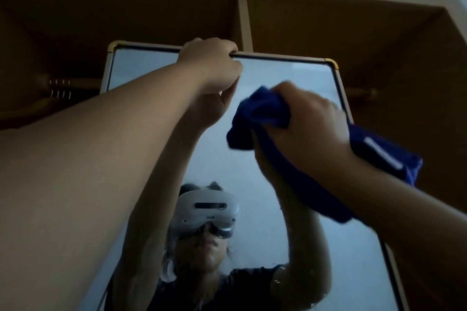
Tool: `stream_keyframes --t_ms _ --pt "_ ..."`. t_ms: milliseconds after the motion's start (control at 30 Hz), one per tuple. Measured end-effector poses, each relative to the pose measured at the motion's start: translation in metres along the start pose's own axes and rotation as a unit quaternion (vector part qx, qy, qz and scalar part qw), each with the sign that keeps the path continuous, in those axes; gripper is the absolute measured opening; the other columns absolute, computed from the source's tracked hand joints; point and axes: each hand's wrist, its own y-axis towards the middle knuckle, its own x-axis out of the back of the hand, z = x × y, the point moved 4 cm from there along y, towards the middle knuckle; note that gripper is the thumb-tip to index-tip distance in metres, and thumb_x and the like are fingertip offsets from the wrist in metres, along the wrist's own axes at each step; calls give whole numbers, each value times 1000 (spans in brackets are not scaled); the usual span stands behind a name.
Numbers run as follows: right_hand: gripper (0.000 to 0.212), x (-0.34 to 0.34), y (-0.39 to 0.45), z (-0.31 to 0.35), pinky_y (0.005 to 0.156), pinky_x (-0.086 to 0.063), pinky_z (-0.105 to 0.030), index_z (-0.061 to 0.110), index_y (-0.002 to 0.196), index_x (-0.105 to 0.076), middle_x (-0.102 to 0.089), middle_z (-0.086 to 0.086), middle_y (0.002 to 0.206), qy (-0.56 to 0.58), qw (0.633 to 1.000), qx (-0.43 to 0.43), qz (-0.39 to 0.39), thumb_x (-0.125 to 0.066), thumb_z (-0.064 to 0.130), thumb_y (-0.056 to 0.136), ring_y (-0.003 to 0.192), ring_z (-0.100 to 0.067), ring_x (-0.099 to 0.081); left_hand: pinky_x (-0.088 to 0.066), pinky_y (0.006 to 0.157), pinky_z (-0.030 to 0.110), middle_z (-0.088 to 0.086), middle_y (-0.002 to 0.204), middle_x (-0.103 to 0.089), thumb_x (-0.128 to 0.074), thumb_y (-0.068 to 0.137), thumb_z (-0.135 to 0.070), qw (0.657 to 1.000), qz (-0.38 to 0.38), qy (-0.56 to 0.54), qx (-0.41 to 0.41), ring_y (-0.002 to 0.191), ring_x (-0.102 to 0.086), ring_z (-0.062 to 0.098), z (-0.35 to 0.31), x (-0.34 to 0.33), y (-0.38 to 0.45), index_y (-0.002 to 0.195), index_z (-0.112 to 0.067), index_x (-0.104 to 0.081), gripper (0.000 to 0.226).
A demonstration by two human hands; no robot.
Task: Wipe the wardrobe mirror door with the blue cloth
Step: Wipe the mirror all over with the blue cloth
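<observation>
While the left hand (209,63) hooks curled fingers over the mirror door (265,184) top edge (steadying it), the right hand (310,129) clenches the bunched blue cloth (260,113) near the top right corner; best: flatten cloth, overlap strokes downward.

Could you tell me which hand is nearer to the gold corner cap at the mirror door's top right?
Right. The right hand, gripping the blue cloth, is just below the cap; the left hand grips the top edge farther left.
</observation>
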Motion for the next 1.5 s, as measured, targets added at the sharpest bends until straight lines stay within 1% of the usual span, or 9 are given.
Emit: stream_keyframes --t_ms 267,667,733,1000,1067,1167,1267,1333,1500 --pt "25 1 56 -29 60 -30 -26 16 111 -48 -46 6 84 -49 991 -114 -49 -55 30 92 70 -13 -44 -38 95 44 6 110 -59 -42 94 -32 999 -24 26 -36 112 -48 32 -1 -1 0 114 -19 -56 28" --pt "30 -5 -27 24 59 -41 -27 12 93 -61 -64 3 71 -14 996 85 -1 -47 36 82 57 -17 -56 -41 95 45 7 117 -58 -43 89 -43 999 -26 34 -21 114 -48 31 -1 -2 0 119 -24 -54 38" --pt "28 -3 -13 19 59 -36 -26 12 95 -60 -61 4 72 -20 997 67 -18 -49 35 83 58 -17 -54 -37 99 44 6 125 -55 -40 91 -48 999 -18 27 -10 121 -44 31 0 -1 -1 128 -25 -50 45" --pt "16 -7 63 1 65 -34 -29 18 101 -42 -46 4 83 -44 997 -56 -22 -53 18 89 72 -15 -46 -38 69 30 0 74 -46 -25 101 -28 999 -2 -15 -47 75 -47 21 -6 13 -10 80 -14 -49 35" --pt "17 -8 65 -1 65 -35 -30 17 104 -44 -47 4 84 -46 998 -49 -19 -53 20 90 73 -16 -47 -38 73 28 7 95 -58 -31 100 -33 998 -39 -41 -42 88 -53 19 6 23 -21 103 -13 -59 34" --pt "19 -7 63 -2 64 -36 -31 14 107 -46 -50 2 85 -32 998 -45 -34 -52 23 91 73 -18 -49 -33 104 41 9 140 -44 -42 96 -34 987 -155 5 41 129 -39 27 56 39 -53 138 -15 -41 46" --pt "23 -6 60 1 64 -34 -32 13 110 -47 -50 1 86 -37 997 -57 -48 -53 26 91 74 -19 -48 -39 95 43 7 114 -53 -39 97 -32 950 -208 -119 199 117 -45 29 97 41 -94 136 -11 -40 44" --pt "28 -5 56 4 66 -34 -33 13 112 -46 -52 -1 90 -37 996 -58 -55 -54 29 91 77 -21 -50 -36 84 37 -3 79 -42 -33 100 -29 905 -178 -259 286 102 -45 28 107 27 -110 119 -10 -48 31" --pt "32 -7 44 19 71 -31 -31 11 112 -43 -49 -1 95 -51 998 -33 -34 -57 29 89 81 -16 -41 -26 57 22 -5 69 -32 -26 101 -33 882 -162 -301 324 80 -40 20 110 9 -124 65 -24 -32 38"
